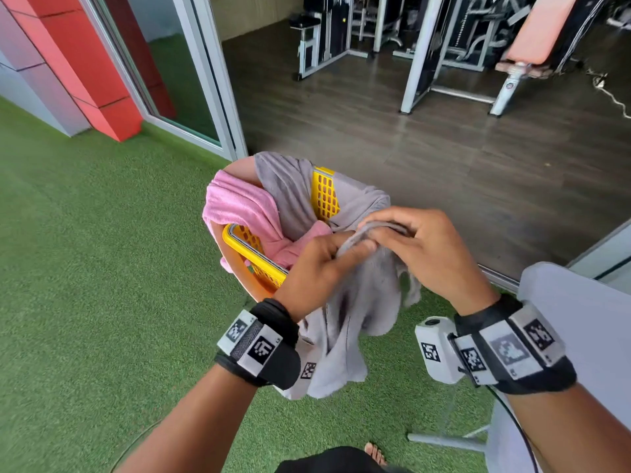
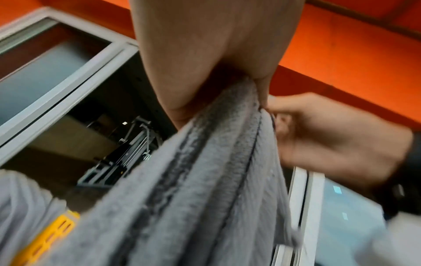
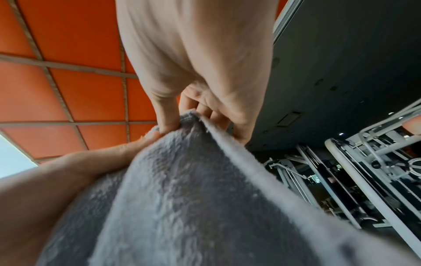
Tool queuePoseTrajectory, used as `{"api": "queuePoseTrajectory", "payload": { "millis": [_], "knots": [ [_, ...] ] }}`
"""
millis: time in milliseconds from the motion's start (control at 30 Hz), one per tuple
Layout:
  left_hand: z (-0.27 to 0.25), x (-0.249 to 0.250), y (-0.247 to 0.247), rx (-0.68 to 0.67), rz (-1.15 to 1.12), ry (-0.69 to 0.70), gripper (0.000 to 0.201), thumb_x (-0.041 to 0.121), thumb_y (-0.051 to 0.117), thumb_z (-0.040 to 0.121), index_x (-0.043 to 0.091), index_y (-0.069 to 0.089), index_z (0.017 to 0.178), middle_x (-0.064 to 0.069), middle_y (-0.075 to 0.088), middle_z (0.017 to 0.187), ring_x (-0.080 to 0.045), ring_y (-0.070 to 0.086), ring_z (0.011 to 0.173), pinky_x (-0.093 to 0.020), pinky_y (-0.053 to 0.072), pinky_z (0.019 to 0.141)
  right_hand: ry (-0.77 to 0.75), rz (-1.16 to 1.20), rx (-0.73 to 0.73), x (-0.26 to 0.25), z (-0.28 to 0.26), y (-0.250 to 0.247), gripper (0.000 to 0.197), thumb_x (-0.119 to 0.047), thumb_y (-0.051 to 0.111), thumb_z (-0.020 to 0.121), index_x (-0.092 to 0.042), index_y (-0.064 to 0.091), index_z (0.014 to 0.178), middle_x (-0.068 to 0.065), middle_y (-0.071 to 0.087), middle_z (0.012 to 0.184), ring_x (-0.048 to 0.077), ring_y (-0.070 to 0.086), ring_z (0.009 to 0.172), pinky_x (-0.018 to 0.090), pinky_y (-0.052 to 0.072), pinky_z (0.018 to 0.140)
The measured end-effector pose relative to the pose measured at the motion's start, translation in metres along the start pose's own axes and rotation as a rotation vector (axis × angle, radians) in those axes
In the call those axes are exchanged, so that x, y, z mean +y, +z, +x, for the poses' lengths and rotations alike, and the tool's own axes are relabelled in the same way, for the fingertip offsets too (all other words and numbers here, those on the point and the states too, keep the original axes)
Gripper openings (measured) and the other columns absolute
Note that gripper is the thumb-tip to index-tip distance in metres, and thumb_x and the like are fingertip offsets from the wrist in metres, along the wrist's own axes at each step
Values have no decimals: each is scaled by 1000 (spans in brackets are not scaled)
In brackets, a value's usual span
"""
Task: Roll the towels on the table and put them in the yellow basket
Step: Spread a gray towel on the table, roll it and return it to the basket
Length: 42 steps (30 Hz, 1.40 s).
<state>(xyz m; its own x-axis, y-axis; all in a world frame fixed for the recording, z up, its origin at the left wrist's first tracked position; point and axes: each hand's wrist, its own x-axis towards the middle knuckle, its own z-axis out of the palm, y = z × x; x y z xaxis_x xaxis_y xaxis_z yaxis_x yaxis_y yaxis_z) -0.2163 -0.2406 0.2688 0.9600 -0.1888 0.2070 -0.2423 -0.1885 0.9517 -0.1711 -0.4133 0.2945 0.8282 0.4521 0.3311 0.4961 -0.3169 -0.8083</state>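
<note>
Both hands pinch the top edge of the grey towel (image 1: 355, 322): left hand (image 1: 317, 268) thumb and fingers clamped on it, right hand (image 1: 426, 254) fingertips curled round the same hem, cloth hanging unrolled just beside the yellow basket's (image 1: 254, 257) near rim. Risk, imo: w/ the pinches so close together the towel bunches, so the roll goes lopsided. The loose end could also snag the pink towel (image 1: 239, 206) draped over the far-left rim and drag it out.

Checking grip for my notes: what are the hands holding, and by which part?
Both the left hand and right hand pinch the grey towel at its bunched top edge; the rest hangs down.
</note>
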Motion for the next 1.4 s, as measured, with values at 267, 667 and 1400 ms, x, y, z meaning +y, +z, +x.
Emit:
{"api": "queuePoseTrajectory", "payload": {
  "millis": [267,667,1400],
  "knots": [
    [0,-12,-13,114,-128,-50,28,20,59,95,-1,57,76,-10,45,72,-16,42,72,-31,35,65,89,31,34,6,-11,12,12,-21,66,91,-30,73,90,-23,68,73,3,63,63,24,47,60],
    [-6,-1,-15,-29,-44,-42,18,10,54,96,8,66,82,8,59,79,-2,52,79,-19,39,77,52,24,-5,5,-8,14,16,-13,63,92,-27,71,90,-15,70,82,0,61,76,21,45,70],
    [-5,-2,-11,-22,-159,-80,17,16,57,94,9,60,79,-5,50,73,-16,43,72,-24,36,63,50,219,133,8,-3,20,21,-14,50,101,-14,69,109,-17,71,102,-3,63,100,10,40,87]
  ]
}}
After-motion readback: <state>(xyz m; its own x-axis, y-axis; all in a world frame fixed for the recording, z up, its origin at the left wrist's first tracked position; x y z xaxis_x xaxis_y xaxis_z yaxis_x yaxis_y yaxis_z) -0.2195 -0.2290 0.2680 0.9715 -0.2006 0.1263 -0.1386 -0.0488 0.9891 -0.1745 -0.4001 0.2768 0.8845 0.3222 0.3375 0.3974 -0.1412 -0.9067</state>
